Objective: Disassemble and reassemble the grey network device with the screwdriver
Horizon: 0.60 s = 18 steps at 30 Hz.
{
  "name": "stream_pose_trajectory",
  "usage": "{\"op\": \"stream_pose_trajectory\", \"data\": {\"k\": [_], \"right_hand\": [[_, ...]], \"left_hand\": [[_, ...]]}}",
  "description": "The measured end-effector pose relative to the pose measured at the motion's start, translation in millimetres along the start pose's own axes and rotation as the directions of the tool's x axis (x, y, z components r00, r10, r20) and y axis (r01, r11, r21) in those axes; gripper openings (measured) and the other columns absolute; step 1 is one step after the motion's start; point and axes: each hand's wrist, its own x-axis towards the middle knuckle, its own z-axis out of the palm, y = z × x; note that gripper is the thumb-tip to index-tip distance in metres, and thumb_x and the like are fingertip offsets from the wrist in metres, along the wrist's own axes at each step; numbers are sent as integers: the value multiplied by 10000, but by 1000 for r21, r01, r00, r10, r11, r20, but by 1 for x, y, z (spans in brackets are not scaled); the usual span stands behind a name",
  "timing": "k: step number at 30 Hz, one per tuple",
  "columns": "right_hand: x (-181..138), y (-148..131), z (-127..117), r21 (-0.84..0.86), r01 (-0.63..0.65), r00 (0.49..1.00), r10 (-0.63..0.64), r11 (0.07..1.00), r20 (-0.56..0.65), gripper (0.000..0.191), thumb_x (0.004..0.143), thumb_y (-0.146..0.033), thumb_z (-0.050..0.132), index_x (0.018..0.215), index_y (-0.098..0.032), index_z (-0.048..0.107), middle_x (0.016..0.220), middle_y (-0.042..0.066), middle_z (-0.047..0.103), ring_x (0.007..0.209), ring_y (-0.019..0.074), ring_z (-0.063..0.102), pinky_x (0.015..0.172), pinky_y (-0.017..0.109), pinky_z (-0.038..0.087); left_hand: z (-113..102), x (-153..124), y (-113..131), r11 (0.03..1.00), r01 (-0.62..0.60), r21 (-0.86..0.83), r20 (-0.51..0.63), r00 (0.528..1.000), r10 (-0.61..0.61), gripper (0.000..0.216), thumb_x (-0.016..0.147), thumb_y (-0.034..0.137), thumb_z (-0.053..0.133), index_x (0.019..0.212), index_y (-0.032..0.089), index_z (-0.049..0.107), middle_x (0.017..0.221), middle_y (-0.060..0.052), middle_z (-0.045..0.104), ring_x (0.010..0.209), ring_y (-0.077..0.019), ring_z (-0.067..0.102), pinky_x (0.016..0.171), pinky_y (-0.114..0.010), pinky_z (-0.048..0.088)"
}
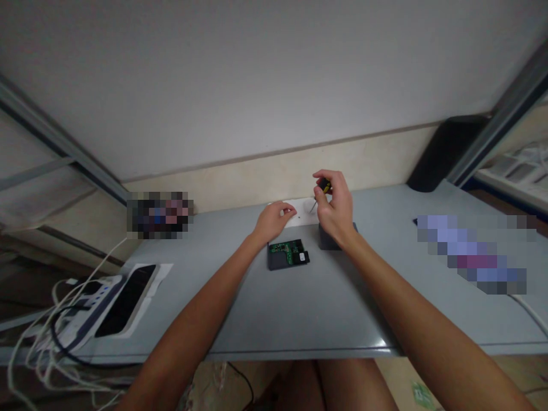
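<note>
My right hand (338, 202) grips a screwdriver (325, 185) with a black and yellow handle, its thin shaft pointing down over a white sheet (305, 211) at the back of the desk. Left of it, the thumb and forefinger of my left hand (274, 220) pinch together above the same sheet; whatever they hold is too small to name. A tiny dark speck lies on the sheet between the hands. Just in front sits a dark device casing with a green circuit board (287, 254) exposed. A dark grey cover (329, 238) lies partly hidden beneath my right hand.
At left, a black-screened phone (128, 299) lies on white paper beside a power strip (92, 311) and tangled cables (47, 354). A black cylinder (447, 151) stands at the back right. Blurred-out items rest at both sides of the grey desk (274, 319). A wall rises behind.
</note>
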Motion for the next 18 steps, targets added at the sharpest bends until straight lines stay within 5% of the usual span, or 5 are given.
{"op": "stream_pose_trajectory", "data": {"k": [6,12,15,18], "right_hand": [[5,-5,-5,27,-26,1000,26,999,-7,294,990,-201,568,1261,-294,632,1137,78,626,1074,281,615,1030,465,504],[6,-3,-3,24,24,999,-24,999,-37,269,1008,-220,568,1264,-286,618,1131,69,615,1072,268,616,1029,461,500],[6,1,-2,-19,61,996,-62,998,-61,281,998,-192,561,1258,-284,614,1119,57,620,1050,253,619,982,440,510],[7,3,-1,-33,68,995,-70,997,-76,293,983,-159,560,1243,-282,617,1105,52,622,1028,242,620,956,426,510]], "left_hand": [[14,11,-10,996,19,83,122,992,-29,182,1001,315,739,1027,182,862,994,-85,806,943,-232,713,889,-336,528],[4,3,-2,982,-63,178,173,984,32,296,1074,402,627,1090,196,839,1047,-92,777,1000,-253,706,919,-367,544],[-6,-15,12,984,-104,143,142,986,83,359,1109,459,559,1138,205,811,1129,-100,768,1059,-256,710,985,-389,555],[-13,-49,30,977,-181,109,245,958,150,519,1038,581,676,1416,227,700,1347,-134,729,1257,-309,673,1116,-452,528]]}}
